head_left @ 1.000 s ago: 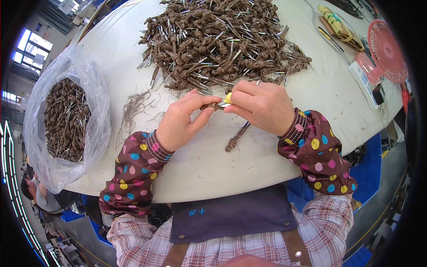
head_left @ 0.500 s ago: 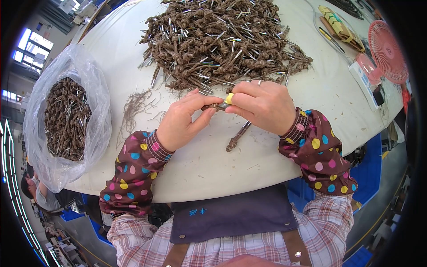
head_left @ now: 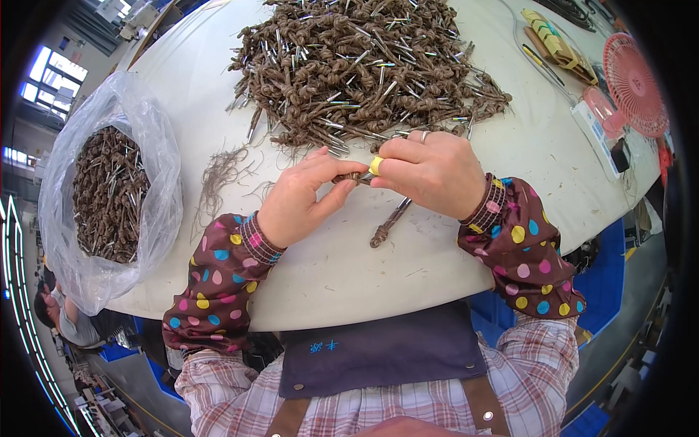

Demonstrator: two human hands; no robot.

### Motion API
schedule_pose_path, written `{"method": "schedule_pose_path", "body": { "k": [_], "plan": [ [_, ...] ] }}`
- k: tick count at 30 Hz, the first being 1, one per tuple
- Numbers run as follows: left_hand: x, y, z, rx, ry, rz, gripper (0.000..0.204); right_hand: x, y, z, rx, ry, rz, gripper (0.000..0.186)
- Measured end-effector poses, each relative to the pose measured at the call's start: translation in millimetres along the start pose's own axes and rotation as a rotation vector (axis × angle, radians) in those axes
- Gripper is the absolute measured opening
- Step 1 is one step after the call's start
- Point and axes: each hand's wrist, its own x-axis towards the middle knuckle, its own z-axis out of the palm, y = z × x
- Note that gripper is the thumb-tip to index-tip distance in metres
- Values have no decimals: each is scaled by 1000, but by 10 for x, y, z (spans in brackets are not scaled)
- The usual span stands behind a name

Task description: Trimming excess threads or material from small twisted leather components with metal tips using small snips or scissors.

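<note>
Right hand (head_left: pixel 437 171): shifted very slightly to the right since the earlier frames; its grip is clenched, fingertips pinching at the cord's right end.
Left hand (head_left: pixel 295 197): almost where it was; thumb and forefinger grasp the cord from the left.
Yellow piece (head_left: pixel 376 166): small, at the right fingertips; whether it is a finger wrap or part of a tool, I cannot tell.
Desk (head_left: pixel 342 284): pale and round-edged, with scattered bits near the front.
Loose fibres (head_left: pixel 217 182): a thin tangle between the bag and the left hand.
Far right: a pink fan (head_left: pixel 635 84), a white box (head_left: pixel 593 138), a yellow-wrapped bundle (head_left: pixel 551 36) and a slim black-and-yellow tool (head_left: pixel 542 62).
In the way: fingers hide much of the cord.
Knotted cord (head_left: pixel 353 177): brown, short and lumpy, held between both hands above the desk, just in front of the pile.
Single piece (head_left: pixel 389 223): brown, knotted at its near end, lying below the right hand.
Pile (head_left: pixel 357 80): a heap of brown knotted pieces with shiny metallic tips.
Plastic bag (head_left: pixel 164 200): clear, open, on the left, holding many similar pieces.
</note>
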Motion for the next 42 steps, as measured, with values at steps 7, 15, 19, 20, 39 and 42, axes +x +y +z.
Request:
{"method": "schedule_pose_path", "body": {
  "k": [7, 15, 19, 20, 39, 42],
  "plan": [
    [9, 14, 14, -8, 48, 26, 23, 10, 0, 12, -14, 18, -29, 20],
    [-1, -10, 33, -25, 43, 32, 24, -42, -13, 7, 183, -67, 175, 20],
    [0, -45, -4, -73, 47, 17, 25, -36, -5, 12, 458, -27, 408, 23],
    [-4, -55, -13, -67, 15, -8, 26, -33, -1, 2, 445, -26, 405, 24],
    [13, 17, 73, -74, 198, -56, 25, 26, -232, 212, 292, 156, 360, 51],
    [21, 1, 94, -79, 200, -33, 26, 1, -241, 205, 190, 111, 307, 50]
  ]
}}
